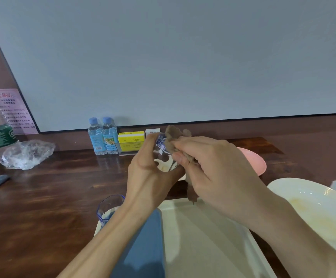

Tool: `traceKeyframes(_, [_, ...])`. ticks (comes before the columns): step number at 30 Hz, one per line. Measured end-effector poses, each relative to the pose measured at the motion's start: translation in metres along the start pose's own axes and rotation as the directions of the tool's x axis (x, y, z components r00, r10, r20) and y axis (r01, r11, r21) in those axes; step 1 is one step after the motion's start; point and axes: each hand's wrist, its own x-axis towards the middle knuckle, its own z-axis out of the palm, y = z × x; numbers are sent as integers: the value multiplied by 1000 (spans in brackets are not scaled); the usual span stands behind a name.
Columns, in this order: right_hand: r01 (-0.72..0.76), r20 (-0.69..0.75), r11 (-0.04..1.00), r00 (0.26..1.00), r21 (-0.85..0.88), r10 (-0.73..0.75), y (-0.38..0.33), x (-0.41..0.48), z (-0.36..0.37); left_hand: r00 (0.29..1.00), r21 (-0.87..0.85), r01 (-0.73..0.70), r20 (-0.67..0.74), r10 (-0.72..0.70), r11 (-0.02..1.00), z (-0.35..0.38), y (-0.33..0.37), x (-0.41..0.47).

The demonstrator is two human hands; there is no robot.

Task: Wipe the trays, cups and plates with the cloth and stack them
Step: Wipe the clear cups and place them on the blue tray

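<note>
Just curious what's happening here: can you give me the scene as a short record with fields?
Left hand: holds a clear cup in the air
Right hand: grips a brown cloth against that cup
Below: cream tray, second cup at its far left corner
Right: white plate with yellow smears; pink plate behind it
Back: two bottles

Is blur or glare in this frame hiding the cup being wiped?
Head view: the left hand, right hand with the cloth, and clear cup are motion-blurred, so the cup's outline is hard to trace; head view: glare streaks the white plate; wide-angle distortion bends the wall panel at left.
</note>
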Motion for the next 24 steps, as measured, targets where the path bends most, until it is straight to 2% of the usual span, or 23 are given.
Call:
traceKeyframes(2, [1,-15,999,1000,49,0,-4,1,2,1000,0,-14,0,14,1000,2,1,-3])
traceKeyframes(5, [-26,36,986,999,167,20,-2,6,-1,999,41,-33,-23,34,999,0,1,-4])
traceKeyframes(7, [-29,41,993,999,114,25,-3,5,-3,997,95,-60,-45,64,994,-3,2,-4])
traceKeyframes(9, [-1,-28,1000,1000,-20,1,-8,1,-2,994,116,-79,-71,87,990,-4,5,-4])
traceKeyframes(11, [4,-115,997,993,-80,-13,-15,-4,-1,990,108,-97,-94,108,989,-5,6,-3])
traceKeyframes(14, [12,-173,1000,985,20,-9,-19,-7,2,986,82,-134,-92,141,988,-4,5,-5])
traceKeyframes(17, [46,-178,987,984,152,-18,-17,-5,6,993,-15,-105,-63,104,994,-2,7,-10])
traceKeyframes(19, [31,-165,990,986,138,-7,-15,-2,10,989,51,-128,-71,132,990,-3,6,-10])
traceKeyframes(22, [-14,-141,1000,990,-16,11,-15,-3,15,985,131,-130,-97,143,983,-4,1,-4])
traceKeyframes(24, [-24,-149,999,988,28,28,-13,-2,13,993,110,-41,-107,53,993,-2,-2,-1])
